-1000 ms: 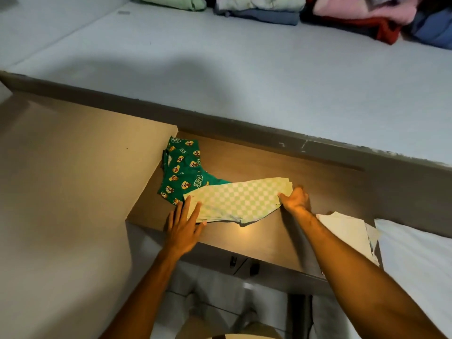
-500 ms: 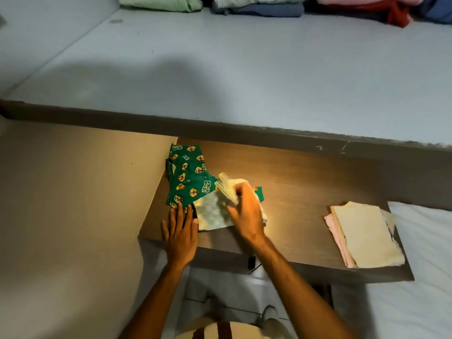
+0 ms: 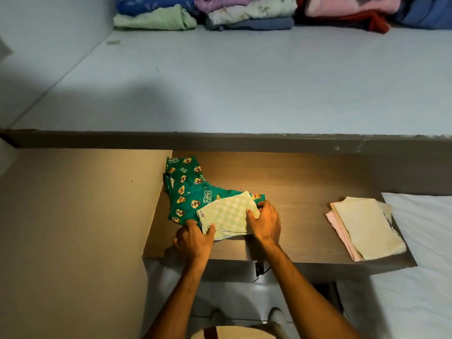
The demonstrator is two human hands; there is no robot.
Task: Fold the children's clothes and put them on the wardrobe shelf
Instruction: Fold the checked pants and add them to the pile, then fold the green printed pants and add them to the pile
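A pale green checked garment (image 3: 228, 216), folded small, lies on the brown wooden board (image 3: 303, 192) and partly on a dark green printed garment (image 3: 188, 192). My left hand (image 3: 194, 241) grips its near-left corner, thumb on top. My right hand (image 3: 265, 222) holds its right edge with curled fingers. Two folded pieces, cream (image 3: 367, 226) over pink (image 3: 338, 231), are stacked at the board's right end.
A white shelf (image 3: 220, 81) stretches behind the board, with stacks of folded clothes (image 3: 249, 13) along its back. A beige panel (image 3: 73, 228) stands at left and white bedding (image 3: 425, 241) at right. Tiled floor shows below the board.
The checked garment, spread wide a second ago, has been folded over from right to left into a small square. Both hands now hold its sides; the left hand has curled.
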